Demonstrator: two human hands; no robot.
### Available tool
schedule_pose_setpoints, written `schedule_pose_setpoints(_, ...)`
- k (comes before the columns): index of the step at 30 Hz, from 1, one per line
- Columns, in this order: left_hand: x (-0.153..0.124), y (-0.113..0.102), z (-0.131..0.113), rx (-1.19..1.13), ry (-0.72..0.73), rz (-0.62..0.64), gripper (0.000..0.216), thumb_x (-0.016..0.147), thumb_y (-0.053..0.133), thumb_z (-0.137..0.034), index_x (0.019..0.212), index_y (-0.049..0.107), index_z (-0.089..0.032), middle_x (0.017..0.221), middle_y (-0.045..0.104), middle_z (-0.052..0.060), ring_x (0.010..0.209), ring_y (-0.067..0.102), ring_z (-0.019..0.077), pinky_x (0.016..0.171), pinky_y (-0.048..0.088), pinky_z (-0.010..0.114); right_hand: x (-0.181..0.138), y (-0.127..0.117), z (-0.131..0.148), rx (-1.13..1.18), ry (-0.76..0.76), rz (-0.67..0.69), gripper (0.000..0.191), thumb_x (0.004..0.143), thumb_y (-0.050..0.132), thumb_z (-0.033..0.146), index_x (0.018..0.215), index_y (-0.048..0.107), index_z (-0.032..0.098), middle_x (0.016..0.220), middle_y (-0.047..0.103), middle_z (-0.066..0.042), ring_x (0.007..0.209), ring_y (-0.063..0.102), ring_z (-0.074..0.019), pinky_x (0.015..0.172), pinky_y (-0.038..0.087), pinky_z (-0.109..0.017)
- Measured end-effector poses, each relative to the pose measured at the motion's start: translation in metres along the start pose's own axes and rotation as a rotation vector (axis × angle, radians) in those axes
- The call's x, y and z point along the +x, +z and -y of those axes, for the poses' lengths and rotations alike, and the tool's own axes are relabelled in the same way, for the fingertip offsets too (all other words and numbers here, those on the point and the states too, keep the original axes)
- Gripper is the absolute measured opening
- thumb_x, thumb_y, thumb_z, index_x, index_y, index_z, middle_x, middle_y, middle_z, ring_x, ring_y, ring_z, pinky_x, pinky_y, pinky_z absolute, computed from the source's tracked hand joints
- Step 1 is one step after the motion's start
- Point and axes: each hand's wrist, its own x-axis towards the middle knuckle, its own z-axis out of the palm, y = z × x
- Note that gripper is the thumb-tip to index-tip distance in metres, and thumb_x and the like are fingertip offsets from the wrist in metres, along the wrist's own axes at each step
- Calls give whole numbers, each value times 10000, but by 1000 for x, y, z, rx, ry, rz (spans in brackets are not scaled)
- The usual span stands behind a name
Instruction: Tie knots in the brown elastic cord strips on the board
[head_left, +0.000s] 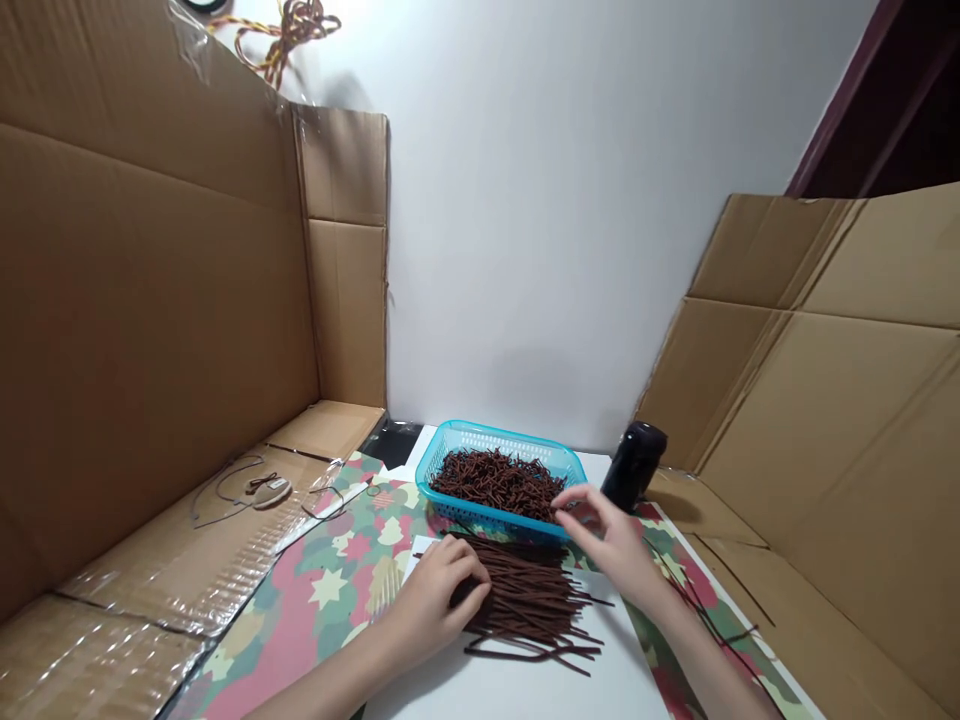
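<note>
Cardboard (150, 270) flanks the surface (296, 625). Left hand (439, 590) curls against aligned brown sticks (532, 595), right hand (604, 540) beside a blue basket (499, 441) of loose ones; whether either grip holds any, I cannot tell. Apparent sorting calls for light pinching.

Bright white wall (525, 220), soft shadows, glare on clear tape (234, 597), wide-angle edge distortion

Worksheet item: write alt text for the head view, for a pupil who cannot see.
The left hand rests at the left ends of many thin brown strips on a white sheet, while the right hand is at the near right corner of a blue basket of brown pieces. A black object is right of the basket; cardboard panels flank the scene.
</note>
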Motion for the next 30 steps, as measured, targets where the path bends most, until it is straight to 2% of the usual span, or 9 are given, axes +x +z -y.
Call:
schedule_pose_setpoints(3,1,2,5,60,-31,57,124,864,532,-293,853,618,-204,915,599,48,909,515,217,808,384,335,-23,15,6,-203,-33,308,87,836,571,236,781,636,215,776,621,-16,698,557,-189,603,410,-286)
schedule_pose_setpoints(6,1,3,7,62,-47,58,105,862,534,-281,834,602,-205,899,609,39,906,520,215,804,388,335,-35,30,8,-301,-51,420,74,817,567,184,777,622,213,783,601,-9,708,550,-185,622,410,-277)
schedule_pose_setpoints(10,1,2,2,55,-48,48,109,872,508,-276,832,578,-202,872,616,38,880,522,217,804,388,348,-37,40,7,-345,-66,451,87,773,595,140,799,637,212,817,616,-13,741,565,-193,641,416,-268)
schedule_pose_setpoints(15,4,-8,-6,54,-80,52,137,883,483,-294,860,578,-199,888,612,39,877,509,206,835,380,352,-27,34,9,-357,-105,450,137,799,551,120,777,656,204,800,651,-25,716,581,-190,635,415,-270)
schedule_pose_setpoints(21,27,-29,-17,52,-6,200,165,878,508,-280,899,660,-220,880,680,29,856,548,194,881,322,365,-4,19,17,-361,-143,504,155,807,531,118,755,652,199,748,663,-21,674,569,-181,622,395,-277)
schedule_pose_setpoints(25,46,-46,-25,64,-9,278,183,851,528,-298,839,681,-198,854,693,40,856,547,200,882,329,362,11,9,30,-347,-155,544,173,807,510,107,740,635,207,712,633,-6,647,536,-167,595,376,-269)
schedule_pose_setpoints(27,57,-57,-30,57,-9,321,167,832,537,-276,813,680,-193,825,693,26,812,560,181,840,365,327,17,4,39,-344,-160,553,159,822,507,130,753,626,209,713,622,-5,643,522,-163,588,368,-266)
schedule_pose_setpoints(30,71,-74,-38,32,-21,410,155,807,535,-244,837,675,-186,785,683,11,688,566,141,644,405,242,26,-5,52,-342,-158,586,143,844,504,168,753,606,209,681,598,3,594,498,-146,546,354,-250)
